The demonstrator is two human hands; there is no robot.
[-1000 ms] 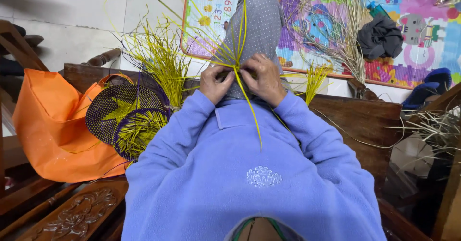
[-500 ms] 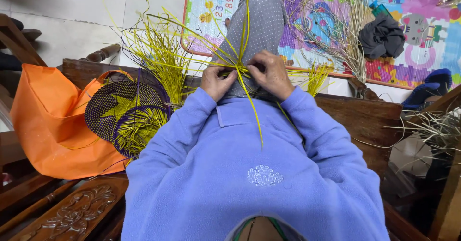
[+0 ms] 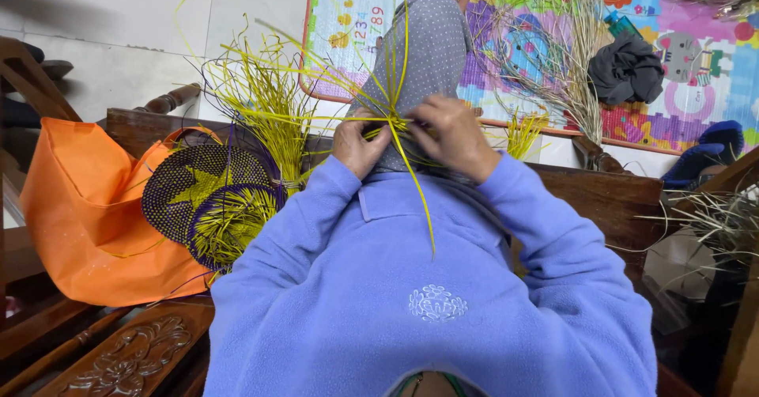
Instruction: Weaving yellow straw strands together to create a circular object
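Head view looks down over your blue fleece top [image 3: 427,286] to both hands working at your raised knee [image 3: 419,57]. Your left hand [image 3: 357,145] and right hand [image 3: 452,138] each pinch yellow straw strands [image 3: 393,124] where they cross, closed tight on them so the crossing stays firm against the grey trouser leg. Woven purple-and-yellow discs [image 3: 207,199] lean on an orange bag [image 3: 87,207] just to your left, close for reaching.

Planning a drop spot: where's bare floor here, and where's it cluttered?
Free: pale tiled floor at upper left, bordered by the play mat and the wooden bench rail. Crowded: yellow strands around both hands, woven pieces against the orange bag, dry grass across the mat.
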